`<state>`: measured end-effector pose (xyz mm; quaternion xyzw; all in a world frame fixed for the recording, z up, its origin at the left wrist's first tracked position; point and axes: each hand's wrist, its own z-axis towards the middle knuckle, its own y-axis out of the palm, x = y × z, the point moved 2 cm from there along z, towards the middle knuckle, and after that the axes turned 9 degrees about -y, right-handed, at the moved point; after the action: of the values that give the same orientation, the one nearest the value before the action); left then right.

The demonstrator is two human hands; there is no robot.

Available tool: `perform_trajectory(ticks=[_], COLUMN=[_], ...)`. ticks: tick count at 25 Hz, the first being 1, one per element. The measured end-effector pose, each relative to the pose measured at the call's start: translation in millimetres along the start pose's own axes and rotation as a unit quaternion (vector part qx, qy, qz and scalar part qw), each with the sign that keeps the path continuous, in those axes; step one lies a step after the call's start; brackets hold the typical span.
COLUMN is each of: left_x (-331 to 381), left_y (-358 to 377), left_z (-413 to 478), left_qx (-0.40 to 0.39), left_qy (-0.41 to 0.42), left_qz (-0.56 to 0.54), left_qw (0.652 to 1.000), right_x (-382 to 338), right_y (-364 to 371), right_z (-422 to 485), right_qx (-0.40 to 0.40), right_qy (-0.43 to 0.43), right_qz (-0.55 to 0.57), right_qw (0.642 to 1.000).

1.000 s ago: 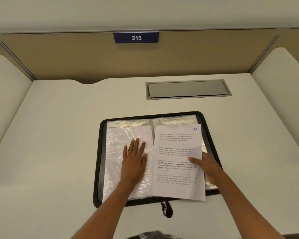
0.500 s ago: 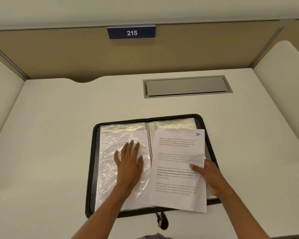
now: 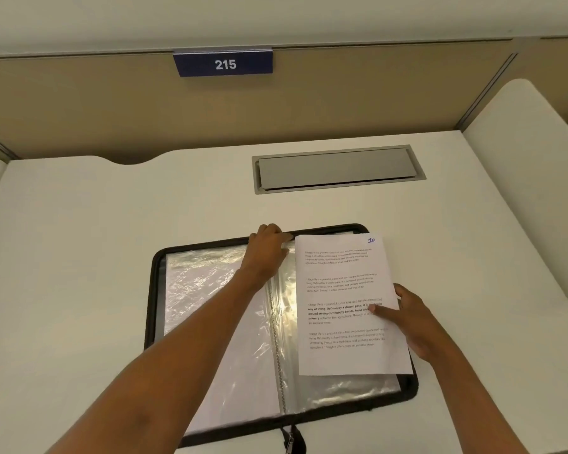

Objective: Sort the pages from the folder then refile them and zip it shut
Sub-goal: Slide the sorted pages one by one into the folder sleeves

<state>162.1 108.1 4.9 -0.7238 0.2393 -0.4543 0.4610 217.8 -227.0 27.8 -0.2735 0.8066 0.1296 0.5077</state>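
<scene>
— On the white desk [image 3: 79, 244], where was the folder [image 3: 158, 290] kept?
— Laid open. Its top edge was pinched by the left hand [image 3: 266, 247]; page "10" [image 3: 345, 309], over the right sleeves, was gripped by the right hand [image 3: 410, 319].

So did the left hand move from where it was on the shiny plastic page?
Yes. The left hand slid away from the person, up to the top edge of the black zip folder.
</scene>
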Motion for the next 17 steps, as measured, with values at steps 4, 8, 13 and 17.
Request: perform_trajectory(ticks=[4, 8, 13, 17], left_x=[4, 5, 0, -6], left_y=[-3, -5, -6, -5], left_z=[8, 8, 5, -2], left_qx=[0.003, 0.026, 0.065, 0.118], left_qy=[0.025, 0.036, 0.066, 0.112], left_qz=[-0.015, -0.018, -0.019, -0.026], left_qw=[1.000, 0.999, 0.996, 0.986], right_x=[3, -9, -49, -92], right_y=[3, 1, -6, -4], right_z=[-3, -2, 5, 22], right_qx=[0.014, 0.049, 0.123, 0.167], right_qy=[-0.001, -0.015, -0.102, -0.206], right_qz=[-0.031, -0.038, -0.028, -0.023], right_qw=[0.999, 0.998, 0.987, 0.964])
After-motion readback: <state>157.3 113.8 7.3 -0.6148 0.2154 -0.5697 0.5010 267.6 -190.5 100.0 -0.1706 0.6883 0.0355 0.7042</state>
